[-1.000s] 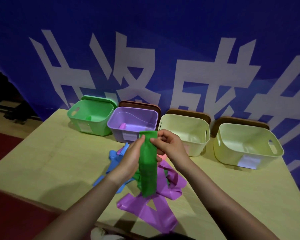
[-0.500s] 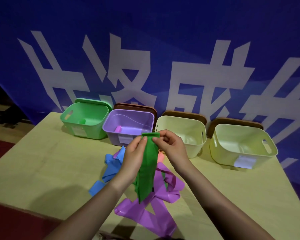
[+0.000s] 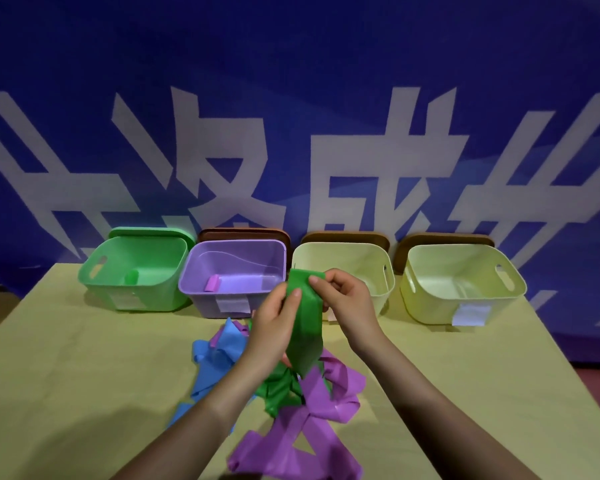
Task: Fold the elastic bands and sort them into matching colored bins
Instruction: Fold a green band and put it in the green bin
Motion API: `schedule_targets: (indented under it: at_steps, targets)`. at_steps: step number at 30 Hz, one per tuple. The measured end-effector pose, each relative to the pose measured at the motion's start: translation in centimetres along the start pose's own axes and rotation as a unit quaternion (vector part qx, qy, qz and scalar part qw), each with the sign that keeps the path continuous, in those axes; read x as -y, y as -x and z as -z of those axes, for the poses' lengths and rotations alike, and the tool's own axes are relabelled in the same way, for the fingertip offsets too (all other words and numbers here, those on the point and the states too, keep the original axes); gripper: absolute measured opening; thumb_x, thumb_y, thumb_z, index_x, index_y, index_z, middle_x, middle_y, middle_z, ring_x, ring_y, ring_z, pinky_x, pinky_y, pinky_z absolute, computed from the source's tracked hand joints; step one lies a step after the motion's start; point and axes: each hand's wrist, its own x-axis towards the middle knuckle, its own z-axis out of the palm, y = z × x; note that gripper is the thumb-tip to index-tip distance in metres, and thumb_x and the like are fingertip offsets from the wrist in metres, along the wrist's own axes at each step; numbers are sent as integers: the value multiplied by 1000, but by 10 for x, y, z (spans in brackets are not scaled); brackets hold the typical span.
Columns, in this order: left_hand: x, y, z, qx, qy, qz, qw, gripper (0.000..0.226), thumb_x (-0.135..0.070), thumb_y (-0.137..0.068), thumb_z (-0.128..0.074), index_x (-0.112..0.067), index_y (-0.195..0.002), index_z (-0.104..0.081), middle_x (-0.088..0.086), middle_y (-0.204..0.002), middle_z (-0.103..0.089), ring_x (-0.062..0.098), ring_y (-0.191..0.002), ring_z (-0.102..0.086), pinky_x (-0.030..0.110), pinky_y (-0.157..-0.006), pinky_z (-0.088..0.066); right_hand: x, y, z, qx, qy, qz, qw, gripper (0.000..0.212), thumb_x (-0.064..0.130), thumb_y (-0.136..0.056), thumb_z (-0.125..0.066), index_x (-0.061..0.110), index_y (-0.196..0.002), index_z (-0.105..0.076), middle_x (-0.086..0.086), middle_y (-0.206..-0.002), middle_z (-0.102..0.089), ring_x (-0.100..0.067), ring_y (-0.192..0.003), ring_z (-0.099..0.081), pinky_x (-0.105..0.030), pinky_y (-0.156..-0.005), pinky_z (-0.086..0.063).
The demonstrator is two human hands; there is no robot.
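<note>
Both hands have lifted the green band point(image 3: 305, 327) higher; left hand point(image 3: 274, 327) and right hand point(image 3: 347, 299) pinch its folded top above the surface point(image 3: 84, 375).

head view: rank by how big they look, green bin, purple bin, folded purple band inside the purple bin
1. green bin and purple bin: look about alike, so no ranking between them.
2. folded purple band: by far the smallest.

Cropped "成" on blue banner point(image 3: 326, 81)
</note>
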Motion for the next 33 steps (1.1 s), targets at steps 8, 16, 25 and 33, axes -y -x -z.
schedule_targets:
  at_steps: [8,16,25,33]
  targets:
    - [-1,-10,-5,24,30,21,999,24,-16,-101,-44,-4,-92,-63,6,-80,-63,15,-76,-58,20,-68,-44,4,-1,14,14,25,43,999,15,-3,-86,-64,12,-83,-67,-8,-66,-55,-17,-66,-54,-32,-67,-49]
    - [-10,-4,-9,31,237,169,956,28,-13,-100,-36,-1,-100,-62,16,-87,-68,23,-77,-65,35,-77,-50,4,3,45,103,315,266,905,18,14,-89,-60,14,-101,-74,6,-85,-65,-5,-78,-58,-17,-72,-46]
    - [2,10,-14,8,151,128,980,18,-12,-96,-52,-9,-102,-68,19,-103,-70,31,-98,-65,43,-94,-48,2,2,60,169,336,284,882,29,6,-86,-53,15,-106,-72,3,-94,-65,-9,-90,-60,-21,-78,-46]
    - [13,22,-16,-72,-66,-44,994,19,-19,-94,-57,-29,-80,-65,-15,-67,-63,-1,-67,-56,20,-64,-43,-9,16,32,98,172,56,979,5,13,-85,-71,17,-87,-73,-7,-77,-69,-28,-73,-61,-41,-70,-53]
